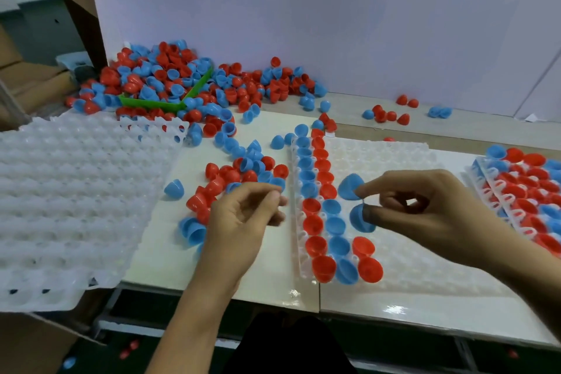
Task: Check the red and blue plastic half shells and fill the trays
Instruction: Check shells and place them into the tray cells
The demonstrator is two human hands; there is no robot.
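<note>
Clearly, in the head view, the step in hand is seating blue shells into the third column of the tray (403,161) at centre frame. The right hand (431,206) pinches one blue shell (361,217) between thumb and fingers, low over the tray, while its forefinger touches a second blue shell (349,187) just above it. The left hand (243,215) hovers at lower centre beside the loose shells (243,170) on the desk (261,279); its fingertips are blurred, drawn together, and whether they hold anything I cannot tell.

To do it well, I would turn each shell rim-up like its neighbours, glance inside for cracks or flash, then press it fully into its cup next to the blue column. The left hand should pick the next shell from the nearby scatter, not from the far pile (158,79) at upper left. Empty trays (69,191) wait at left, filled ones (528,191) at right.
</note>
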